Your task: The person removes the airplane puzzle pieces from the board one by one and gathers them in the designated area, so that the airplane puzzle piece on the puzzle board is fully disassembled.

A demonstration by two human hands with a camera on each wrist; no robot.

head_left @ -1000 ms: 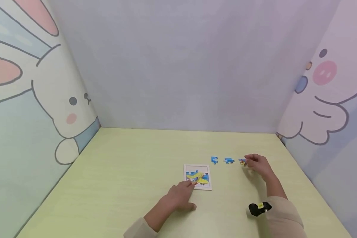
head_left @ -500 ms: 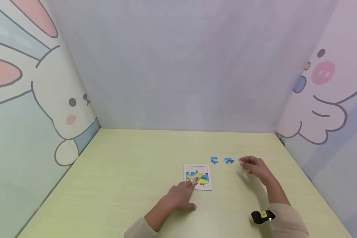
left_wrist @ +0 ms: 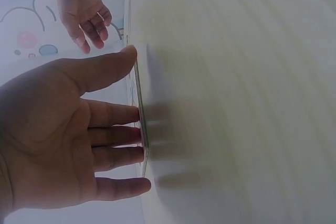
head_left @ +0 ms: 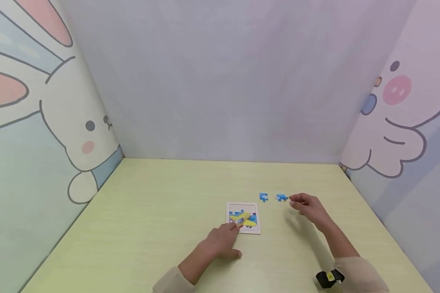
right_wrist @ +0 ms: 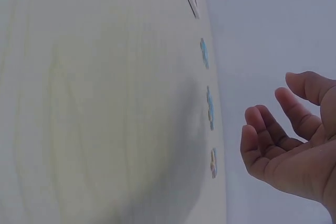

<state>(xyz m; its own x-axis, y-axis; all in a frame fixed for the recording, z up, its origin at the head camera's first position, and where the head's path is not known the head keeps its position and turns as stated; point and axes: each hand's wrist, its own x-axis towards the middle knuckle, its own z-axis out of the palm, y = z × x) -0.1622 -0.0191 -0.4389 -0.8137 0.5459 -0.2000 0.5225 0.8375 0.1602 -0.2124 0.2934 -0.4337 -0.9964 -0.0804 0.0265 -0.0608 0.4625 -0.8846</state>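
Note:
A small white-framed jigsaw tray (head_left: 258, 228) lies on the table, with a yellow airplane picture (head_left: 246, 219) partly filling it. My left hand (head_left: 223, 243) rests its straight fingertips on the tray's near-left edge; the left wrist view shows them against that edge, palm bare. Behind and right of the tray lie two blue jigsaw pieces, a left one (head_left: 264, 197) and a middle one (head_left: 281, 197). My right hand (head_left: 309, 208) hovers just right of the middle piece, fingers loosely bent and holding nothing. A third jigsaw piece (right_wrist: 213, 162) shows on the table in the right wrist view; the hand hides it in the head view.
The pale yellow-green table (head_left: 150, 195) meets a plain grey back wall (head_left: 220, 81). Side panels carry a cartoon rabbit (head_left: 73, 118) on the left and a cartoon pig (head_left: 407, 106) on the right. A black device (head_left: 330, 278) is at the right sleeve.
My right hand has moved left and slightly nearer, from beside the third piece towards the middle one, covering the third in the head view. The left hand and tray stay put.

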